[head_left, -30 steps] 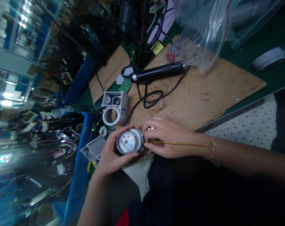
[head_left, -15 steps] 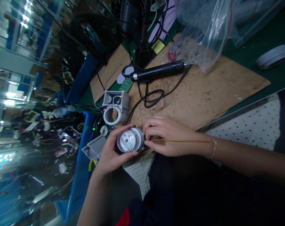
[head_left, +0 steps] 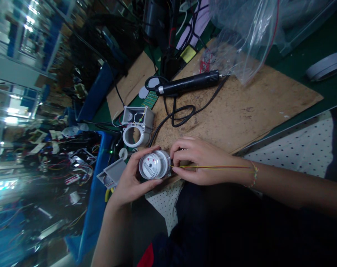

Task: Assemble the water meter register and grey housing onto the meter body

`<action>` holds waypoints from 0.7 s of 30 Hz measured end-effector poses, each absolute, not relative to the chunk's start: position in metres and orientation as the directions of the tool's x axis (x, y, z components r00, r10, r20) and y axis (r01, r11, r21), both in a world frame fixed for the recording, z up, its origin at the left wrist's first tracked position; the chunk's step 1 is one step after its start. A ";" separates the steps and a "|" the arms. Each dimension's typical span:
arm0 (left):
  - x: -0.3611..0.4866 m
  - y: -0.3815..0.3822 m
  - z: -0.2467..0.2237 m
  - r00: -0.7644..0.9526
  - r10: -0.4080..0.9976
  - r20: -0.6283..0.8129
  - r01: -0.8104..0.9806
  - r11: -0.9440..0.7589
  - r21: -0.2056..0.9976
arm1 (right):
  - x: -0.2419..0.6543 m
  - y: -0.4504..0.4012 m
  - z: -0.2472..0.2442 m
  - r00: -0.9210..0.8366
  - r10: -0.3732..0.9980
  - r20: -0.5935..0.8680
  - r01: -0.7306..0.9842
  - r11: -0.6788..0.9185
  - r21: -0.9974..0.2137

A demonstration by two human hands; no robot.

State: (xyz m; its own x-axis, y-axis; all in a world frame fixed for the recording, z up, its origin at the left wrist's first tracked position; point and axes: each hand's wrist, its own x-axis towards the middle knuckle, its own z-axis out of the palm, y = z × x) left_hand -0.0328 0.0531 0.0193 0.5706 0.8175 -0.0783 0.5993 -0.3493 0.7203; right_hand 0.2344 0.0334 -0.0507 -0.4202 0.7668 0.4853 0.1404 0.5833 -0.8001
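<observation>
A round meter movement (head_left: pixel 151 165) with a white dial and clear cover sits in my left hand (head_left: pixel 131 181), its thumb and fingers wrapped around the rim. On the other side, my right hand (head_left: pixel 192 161) has its fingers curled and pinched at the meter's edge, gripping thin yellow and red wires (head_left: pixel 213 167). These wires leave the meter and trail back over the hand toward the wrist. The exact contact of the right fingertips is partly hidden. Just beyond the left hand stands a grey plastic housing (head_left: pixel 144 135) with a round opening and a square box part.
A black electric screwdriver (head_left: pixel 187 83) with a coiled cord lies on the brown board (head_left: pixel 241 111). Clear plastic bags (head_left: pixel 241 44) and a tape roll (head_left: pixel 327 66) are at the back right. Left are a grey box piece (head_left: pixel 115 172) and a blue bin (head_left: pixel 92 218) of parts.
Both hands hold nearly the same pose around the meter. The view has shifted slightly, and the right fingers have moved very little at the meter's edge.
</observation>
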 end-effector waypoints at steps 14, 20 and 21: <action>-0.034 0.047 0.011 0.521 0.853 -0.008 0.584 -0.350 0.732 | 0.234 0.031 -0.047 -0.467 0.761 0.451 0.188 0.584 -0.790; -0.033 0.045 0.011 0.501 0.865 -0.002 0.597 -0.345 0.724 | 0.231 0.030 -0.049 -0.455 0.760 0.464 0.187 0.591 -0.784; -0.033 0.044 0.011 0.493 0.870 -0.004 0.599 -0.335 0.727 | 0.230 0.029 -0.050 -0.450 0.761 0.467 0.190 0.593 -0.783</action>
State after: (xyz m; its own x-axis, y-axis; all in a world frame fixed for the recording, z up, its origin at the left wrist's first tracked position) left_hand -0.0328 0.0441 0.0111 0.4925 0.8703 -0.0043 0.5987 -0.3352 0.7274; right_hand 0.2303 0.0295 -0.0498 -0.4495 0.7613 0.4673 0.1896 0.5926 -0.7829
